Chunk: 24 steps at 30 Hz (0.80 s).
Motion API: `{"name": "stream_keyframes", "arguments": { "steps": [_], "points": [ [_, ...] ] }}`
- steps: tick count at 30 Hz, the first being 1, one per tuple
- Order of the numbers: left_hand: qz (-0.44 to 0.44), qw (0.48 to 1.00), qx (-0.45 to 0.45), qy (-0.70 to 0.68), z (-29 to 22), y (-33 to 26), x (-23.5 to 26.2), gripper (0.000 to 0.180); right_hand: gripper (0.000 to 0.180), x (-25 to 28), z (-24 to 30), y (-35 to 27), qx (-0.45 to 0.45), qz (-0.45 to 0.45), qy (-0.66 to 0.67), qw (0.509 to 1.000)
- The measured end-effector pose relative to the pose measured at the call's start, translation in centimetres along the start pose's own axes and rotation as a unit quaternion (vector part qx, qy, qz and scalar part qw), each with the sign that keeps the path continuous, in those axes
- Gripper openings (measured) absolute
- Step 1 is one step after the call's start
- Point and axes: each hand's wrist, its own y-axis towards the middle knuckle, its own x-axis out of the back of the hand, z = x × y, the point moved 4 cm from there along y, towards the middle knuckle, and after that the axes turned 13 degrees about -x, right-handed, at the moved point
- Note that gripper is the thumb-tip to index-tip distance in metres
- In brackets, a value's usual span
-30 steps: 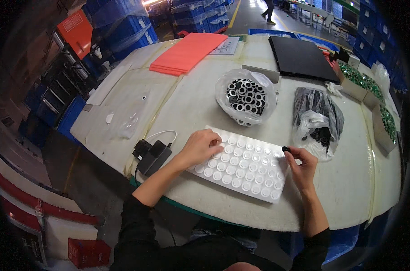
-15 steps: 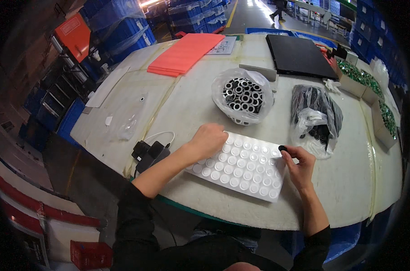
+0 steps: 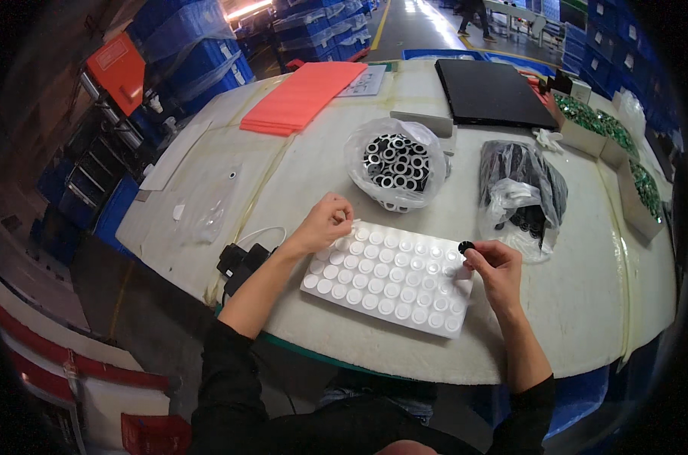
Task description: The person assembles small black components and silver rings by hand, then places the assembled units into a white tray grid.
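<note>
A white tray (image 3: 393, 310) with rows of round white pieces lies in front of me at a slight slant. My right hand (image 3: 497, 274) is over its far right corner, thumb and fingers pinching a small black disc (image 3: 466, 247). At the far left corner is my left hand (image 3: 327, 223), its fingers curled together; whether the white bit at the fingertips is a held piece or the tray's edge I cannot tell. Beyond the tray, a container lined with a clear plastic bag (image 3: 351, 163) holds many black and silver rings (image 3: 395, 161).
A plastic bag of black parts (image 3: 522, 189) lies on the right, with cardboard boxes of green parts (image 3: 638, 193) past it. A black adapter (image 3: 241, 265) with a white cable sits by my left forearm. Farther off are orange-red sheets (image 3: 302, 98) and a black panel (image 3: 495, 92).
My left hand has drawn back left along the tray's far edge, and its fingers have shifted. The black disc in my right hand is tilted to show more of its face. The view has shifted slightly.
</note>
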Motion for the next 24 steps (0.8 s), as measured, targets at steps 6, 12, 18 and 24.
{"name": "stream_keyframes", "arguments": {
  "steps": [6, 12, 18, 24],
  "points": [
    [-0.06, 0.923, 0.075, -0.372, -3.4, 0.5, 0.2, 0.005, 0.015, 0.2, -0.1, -0.5, -0.038, 0.018, 0.01, 0.999],
    [-0.023, 0.911, -0.04, -0.41, -9.1, -0.1, -4.7, 0.005, 0.018, -2.1, -0.3, -1.4, -0.121, 0.089, 0.044, 0.988],
    [-0.188, 0.852, -0.447, 0.196, -14.1, -0.5, -8.1, 0.02, 0.02, -2.1, -0.6, -1.8, -0.176, 0.071, 0.042, 0.981],
    [-0.14, 0.804, -0.516, 0.259, -14.8, -0.8, -9.3, 0.016, 0.022, -2.2, -0.6, -2.0, -0.195, 0.093, 0.088, 0.972]
  ]
}}
